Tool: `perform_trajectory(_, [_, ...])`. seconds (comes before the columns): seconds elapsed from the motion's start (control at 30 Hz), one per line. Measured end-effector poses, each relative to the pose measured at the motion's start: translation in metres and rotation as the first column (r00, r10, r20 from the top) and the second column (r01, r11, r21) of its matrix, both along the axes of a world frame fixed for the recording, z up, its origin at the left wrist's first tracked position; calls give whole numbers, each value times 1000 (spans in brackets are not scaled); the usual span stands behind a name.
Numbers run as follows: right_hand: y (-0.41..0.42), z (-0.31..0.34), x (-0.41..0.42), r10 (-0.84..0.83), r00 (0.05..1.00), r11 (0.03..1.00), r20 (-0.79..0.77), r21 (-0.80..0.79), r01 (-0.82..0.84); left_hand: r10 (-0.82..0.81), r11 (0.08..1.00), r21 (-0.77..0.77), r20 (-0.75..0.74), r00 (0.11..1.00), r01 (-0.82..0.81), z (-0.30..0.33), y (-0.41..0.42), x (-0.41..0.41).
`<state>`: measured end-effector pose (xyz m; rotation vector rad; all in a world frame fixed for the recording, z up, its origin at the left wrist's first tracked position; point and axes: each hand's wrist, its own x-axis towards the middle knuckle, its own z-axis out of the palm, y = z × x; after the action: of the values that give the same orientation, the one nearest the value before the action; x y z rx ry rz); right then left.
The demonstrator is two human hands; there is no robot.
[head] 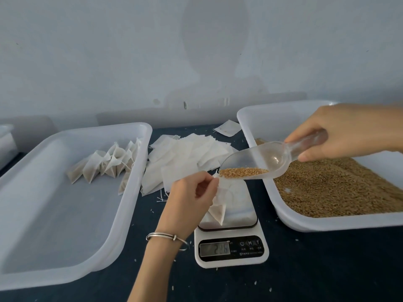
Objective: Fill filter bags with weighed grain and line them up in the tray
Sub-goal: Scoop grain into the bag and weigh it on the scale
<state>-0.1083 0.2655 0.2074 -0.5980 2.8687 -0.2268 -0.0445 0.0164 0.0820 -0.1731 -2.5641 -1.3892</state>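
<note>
**benchnewb:** what's the setup here?

**grainguy:** Dark worktop (305, 269) against a plain pale wall (109, 51), stray grains scattered on it. White tray (122, 214) on the left with a short row of filled bags (104, 164) at its far end. Another white tray (283, 216) on the right holding loose grain (338, 188). Between them, a messy pile of empty filter bags (185, 158) at the far side and a small white scale (231, 247) nearer, display lit but too blurry to read.

**benchnewb:** and the bag being filled?

**grainguy:** Thin white filter bag (220, 205) hanging over the scale platform, bottom corner on or just above it, can't tell. Left hand (192, 197) pinches its top edge with curled fingers. Right hand (346, 131) grips the handle of a clear scoop (261, 162), tilted toward the bag mouth with a little golden grain at its lip.
</note>
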Motion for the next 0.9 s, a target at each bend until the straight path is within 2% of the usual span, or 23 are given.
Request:
perform_trajectory(0.17, [35, -18, 5, -116, 975, 950, 192, -264, 165, -20, 1000, -11, 13, 1000, 21, -5, 4, -2])
perform_trajectory(0.3, [54, -24, 13, -216, 947, 865, 240, -403, 299, -34, 999, 21, -31, 999, 35, -5, 10, -5])
perform_trajectory(0.47, [71, -30, 16, -348, 915, 810, 203, -427, 403, 83, 983, 176, -146, 986, -56, -2, 4, -7])
perform_trajectory(0.6, [76, -40, 11, -384, 911, 824, 152, -388, 412, 185, 969, 195, -181, 966, -149, -2, -9, -7])
perform_trajectory(0.73, [77, -51, 7, -448, 887, 797, 114, -399, 453, 259, 950, 228, -191, 947, -214, -4, -28, -6])
perform_trajectory(0.9, [84, -63, 1, -450, 888, 814, 94, -365, 451, 321, 927, 267, -204, 925, -263, -4, -44, -1])
